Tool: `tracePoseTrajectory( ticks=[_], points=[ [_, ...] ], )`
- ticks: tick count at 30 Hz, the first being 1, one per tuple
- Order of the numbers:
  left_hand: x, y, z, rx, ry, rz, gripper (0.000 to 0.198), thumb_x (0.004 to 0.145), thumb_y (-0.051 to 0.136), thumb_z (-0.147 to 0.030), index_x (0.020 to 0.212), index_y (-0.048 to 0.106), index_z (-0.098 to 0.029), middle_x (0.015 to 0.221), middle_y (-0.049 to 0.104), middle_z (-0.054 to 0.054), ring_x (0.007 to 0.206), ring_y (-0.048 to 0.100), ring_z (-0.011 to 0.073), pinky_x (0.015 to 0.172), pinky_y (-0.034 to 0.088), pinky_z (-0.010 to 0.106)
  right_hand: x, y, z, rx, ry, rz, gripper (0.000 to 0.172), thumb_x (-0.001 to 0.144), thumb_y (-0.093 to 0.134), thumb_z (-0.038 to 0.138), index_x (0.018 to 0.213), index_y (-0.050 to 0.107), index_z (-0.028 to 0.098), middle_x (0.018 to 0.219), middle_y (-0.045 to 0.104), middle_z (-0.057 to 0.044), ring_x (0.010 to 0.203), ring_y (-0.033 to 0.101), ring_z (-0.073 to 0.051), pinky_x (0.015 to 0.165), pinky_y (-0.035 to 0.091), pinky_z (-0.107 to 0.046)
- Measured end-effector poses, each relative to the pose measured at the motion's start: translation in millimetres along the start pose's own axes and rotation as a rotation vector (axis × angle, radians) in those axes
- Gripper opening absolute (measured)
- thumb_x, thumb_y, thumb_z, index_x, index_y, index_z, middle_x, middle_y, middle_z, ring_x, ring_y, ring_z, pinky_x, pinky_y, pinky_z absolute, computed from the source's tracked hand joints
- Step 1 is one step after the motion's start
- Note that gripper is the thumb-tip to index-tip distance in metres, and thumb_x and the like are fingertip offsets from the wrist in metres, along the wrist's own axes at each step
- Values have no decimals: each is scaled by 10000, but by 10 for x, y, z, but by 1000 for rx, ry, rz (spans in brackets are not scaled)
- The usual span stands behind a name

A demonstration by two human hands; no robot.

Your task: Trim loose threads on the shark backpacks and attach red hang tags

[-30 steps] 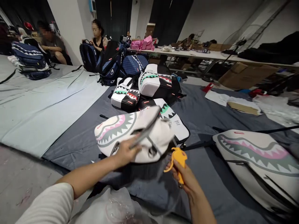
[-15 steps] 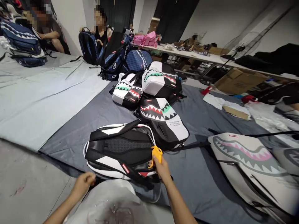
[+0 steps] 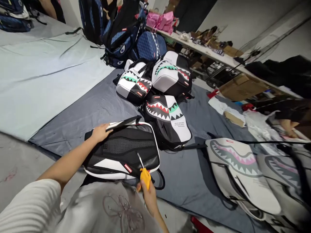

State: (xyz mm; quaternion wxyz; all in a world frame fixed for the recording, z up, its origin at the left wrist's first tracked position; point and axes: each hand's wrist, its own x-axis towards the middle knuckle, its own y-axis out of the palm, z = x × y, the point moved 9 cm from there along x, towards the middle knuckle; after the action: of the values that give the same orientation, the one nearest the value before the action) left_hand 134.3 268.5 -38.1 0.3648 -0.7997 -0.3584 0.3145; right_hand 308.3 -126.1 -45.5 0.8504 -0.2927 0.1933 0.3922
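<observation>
The near edge of the dark grey sheet runs diagonally past the right hand, on the body side. To the left of the left hand, the sheet meets the pale sheet along a straight diagonal edge. Dark sheet surface shows between this edge and the left hand. A second stretch shows to the right of the right hand, up to the light grey backpack.

The black-and-white backpack lies back panel up between the hands, its straps uppermost. Beyond its far right corner, ahead of the right hand, is the tooth-print backpack; whether the two touch cannot be determined.

Left hand: placed on the upper left part of the backpack, at a strap; fingers slightly bent, spread narrow. The thumb is hidden, so a grip cannot be confirmed.

Right hand: closed around the yellow air gun. The nozzle points forward over the back panel; contact cannot be determined.
</observation>
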Motion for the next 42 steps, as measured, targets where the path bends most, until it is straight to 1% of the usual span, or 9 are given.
tracePoseTrajectory(
  ticks=[3, 8, 12, 17, 22, 26, 29, 38, 42],
  points=[
    [-298, -208, 439, -31, -183, 6, 622, 968, 237, -578, 1298, 609, -204, 1186, 698, 145, 1105, 635, 342, 908, 485, 421, 508, 37, 484, -109, -163, -144, 606, 745, 555, 717, 1028, 585, 182, 663, 633, -35, 631, 606, -224, 682, 519, -355],
    [-777, -343, 523, -133, -247, -63, 582, 926, 376, -589, 1284, 632, -208, 1240, 666, 124, 1187, 576, 335, 1014, 428, 446, 954, 56, 1293, -200, -236, 79, 526, 772, 599, 612, 1066, 607, 176, 628, 631, -1, 570, 594, -196, 580, 493, -314],
    [-891, -75, 391, -615, -214, -41, 728, 901, 338, -698, 1336, 574, -165, 1221, 675, 142, 1131, 616, 281, 1018, 445, 423, 956, 2, 2010, -457, -348, 186, 448, 898, 445, 547, 1126, 575, 183, 748, 683, -31, 671, 649, -203, 634, 499, -302],
    [-897, 445, 425, -1339, -368, 356, 823, 891, 187, -756, 1385, 501, -178, 1169, 702, 157, 839, 715, 201, 760, 549, 315, 1175, 234, 2797, -1166, -432, -61, 406, 969, 351, 440, 1149, 573, 151, 925, 716, -131, 835, 675, -253, 696, 452, -316],
    [-874, 612, 585, -1578, -552, 437, 806, 901, 155, -733, 1321, 538, -161, 1006, 732, 150, 768, 708, 213, 728, 559, 343, 964, 985, 2536, -1466, -498, 356, 366, 945, 474, 398, 1217, 552, 166, 936, 728, -122, 830, 690, -240, 652, 430, -271],
    [-881, 654, 596, -1605, -647, 469, 794, 922, 128, -691, 1174, 609, -111, 837, 719, 151, 708, 684, 218, 711, 561, 370, 742, 984, 2567, -1441, -487, 318, 363, 948, 455, 382, 1199, 570, 145, 962, 724, -132, 808, 682, -235, 627, 428, -266],
    [-868, 623, 604, -1543, -628, 453, 746, 949, 128, -641, 1086, 629, -105, 749, 681, 120, 587, 617, 174, 587, 527, 315, 520, 1224, 2625, -1307, -552, 593, 330, 940, 470, 392, 1162, 595, 181, 958, 725, -79, 802, 672, -201, 644, 437, -244],
    [-916, 621, 477, -1214, -564, 261, 674, 941, 293, -634, 1322, 534, -132, 945, 634, 129, 805, 603, 225, 684, 488, 331, 494, 1335, 2985, -1337, -620, 479, 301, 925, 505, 368, 1129, 615, 176, 904, 721, -76, 762, 655, -207, 627, 411, -244],
    [-991, 445, 132, -490, -301, -45, 776, 838, 634, -523, 1509, 316, -297, 1328, 484, 158, 1205, 444, 366, 950, 401, 457, 477, 1121, 2998, -1379, -569, 497, 347, 939, 477, 392, 1175, 612, 176, 877, 719, -62, 737, 647, -201, 622, 411, -246]
  ],
)
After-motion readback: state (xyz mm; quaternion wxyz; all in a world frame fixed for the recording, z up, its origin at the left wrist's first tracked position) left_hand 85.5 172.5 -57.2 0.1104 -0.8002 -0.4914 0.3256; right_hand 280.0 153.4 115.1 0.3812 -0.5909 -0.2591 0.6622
